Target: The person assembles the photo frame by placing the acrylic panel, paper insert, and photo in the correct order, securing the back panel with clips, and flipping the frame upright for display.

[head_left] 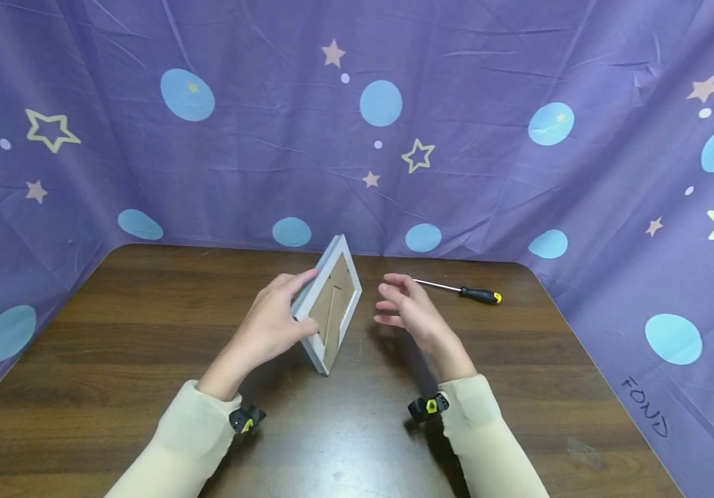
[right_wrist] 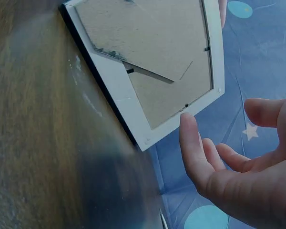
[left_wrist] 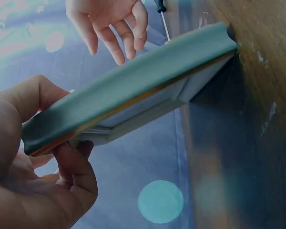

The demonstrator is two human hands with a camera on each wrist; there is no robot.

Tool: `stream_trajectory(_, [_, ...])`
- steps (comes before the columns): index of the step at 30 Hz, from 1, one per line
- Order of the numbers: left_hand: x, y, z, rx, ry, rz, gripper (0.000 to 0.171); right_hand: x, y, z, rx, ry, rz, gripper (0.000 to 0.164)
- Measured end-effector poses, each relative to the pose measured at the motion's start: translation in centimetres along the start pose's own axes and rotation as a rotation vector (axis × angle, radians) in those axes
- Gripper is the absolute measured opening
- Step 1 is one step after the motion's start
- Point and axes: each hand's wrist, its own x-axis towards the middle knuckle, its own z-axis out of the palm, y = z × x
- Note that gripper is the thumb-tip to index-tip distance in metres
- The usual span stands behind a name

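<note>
A white picture frame [head_left: 346, 275] stands tilted on one corner on the wooden table, its brown backing board [right_wrist: 148, 43] turned toward the right hand. The left hand [head_left: 272, 318] grips the frame by its left side, thumb on the back and fingers round the front. In the left wrist view, the moulded edge of the frame [left_wrist: 133, 78] runs between thumb and fingers. On the backing, a stand flap and small dark tabs show. The right hand [head_left: 416, 311] hovers to the right of the frame, fingers loosely bent and holding nothing.
Behind the right hand, a screwdriver [head_left: 480, 295] with a black and yellow handle lies on the table [head_left: 114, 360]. A purple curtain [head_left: 456, 104] with stars and blue dots hangs along the back and sides.
</note>
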Motion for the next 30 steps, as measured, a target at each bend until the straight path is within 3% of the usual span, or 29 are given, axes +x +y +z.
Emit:
stream_trajectory(11, [-0.9,2.0,-0.1,0.12,-0.046,0.134,0.089,-0.5,-1.0,0.1,0.065,0.007,-0.008,0.054])
stream_trajectory(17, [-0.8,1.7,0.0,0.065,-0.102,0.188,0.09,-0.4,-0.9,-0.1,0.083,0.006,-0.008,0.054])
stream_trajectory(23, [-0.6,1.3,0.5,-0.083,-0.167,0.134,0.103,-0.6,-1.2,-0.1,0.086,0.008,-0.015,0.054])
stream_trajectory(26, [-0.6,1.1,0.8,-0.151,-0.183,0.1,0.098,-0.7,-1.3,0.0,0.085,0.0,-0.013,0.054])
stream_trajectory(30, [-0.6,1.1,1.4,-0.158,-0.2,0.099,0.092,-0.8,-1.4,0.0,0.077,-0.01,-0.008,0.054])
